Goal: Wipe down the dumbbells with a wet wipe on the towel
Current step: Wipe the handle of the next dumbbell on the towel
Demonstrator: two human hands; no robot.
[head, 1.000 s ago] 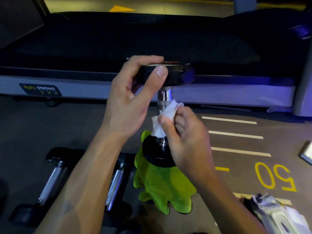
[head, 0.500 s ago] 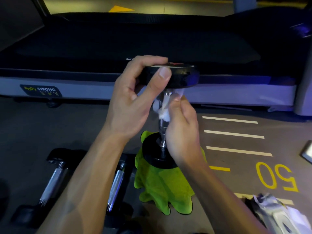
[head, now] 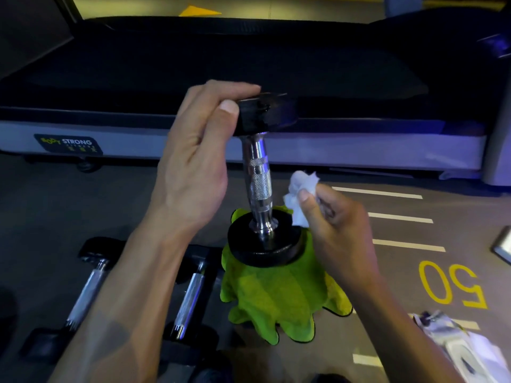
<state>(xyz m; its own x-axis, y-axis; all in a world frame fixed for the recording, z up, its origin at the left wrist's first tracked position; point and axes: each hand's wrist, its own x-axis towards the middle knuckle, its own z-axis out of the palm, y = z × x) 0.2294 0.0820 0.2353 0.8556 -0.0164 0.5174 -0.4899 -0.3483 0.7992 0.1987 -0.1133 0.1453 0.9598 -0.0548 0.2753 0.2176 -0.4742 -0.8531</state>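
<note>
**While stood on end like this, just asking to tip**

While propped upright dead centre on the green towel (head: 276, 299), lower head down on the bunched cloth, only as steady as the grip up top. Speaking of the dumbbell (head: 258, 183) here. Gripped at its 12 o'clock end by the left hand (head: 193, 161), thumb and fingers curled over the rim of the upper head. Over at 3 o'clock of the handle, the right hand (head: 337, 225), pinching a scrunched wet wipe (head: 300, 194), just beside the chrome and not touching it.

Biggest worry, only guessing: soft lumpy towel under one round base. Easy to rock it, or skid it off toward 6 o'clock, if shoved sideways with the wipe while held loosely. Would then hit the floor or clip the other dumbbells (head: 190, 302) lying at 8 o'clock, close by the towel's edge. Possibly feet down there too; can't tell, out of view.

Second thing: wet chrome. Probably slick on the smooth bands, so better to keep holding the black head rather than the handle.

Also easy to skip the flared collar at the bottom and the face sitting on the towel. No reaching that without flipping the thing, again risking a drop.

Wipe packet (head: 464, 349) at 4 o'clock on the floor, well apart.
</note>
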